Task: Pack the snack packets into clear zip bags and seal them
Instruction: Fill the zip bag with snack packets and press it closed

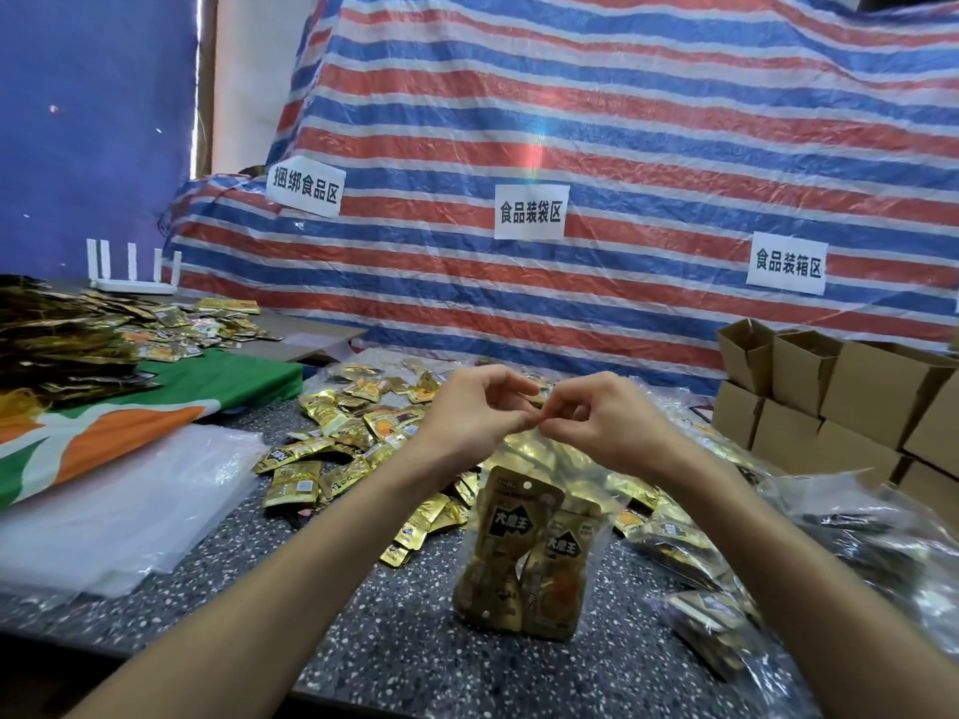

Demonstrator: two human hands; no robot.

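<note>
Bag [604, 493] with packets [521, 542] stands on table [405, 614], loose pile [363, 433] behind it, left hand [477, 407] and right hand [597, 422] each pinching its top edge, fingertips meeting mid-strip; likely best to press the tracks together, then slide outward to both corners.

Striped tarp [622, 121] hangs behind speckled counter [405, 614], three paper signs [529, 212] on it. Cardboard boxes [856, 397] stacked right; white router [132, 282] far left.

Left hand [469, 412] and right hand [604, 425]: bare. Left forearm [311, 537] and right forearm [768, 537] bare too, right down to the near frame edge. Slim wrists.
</note>
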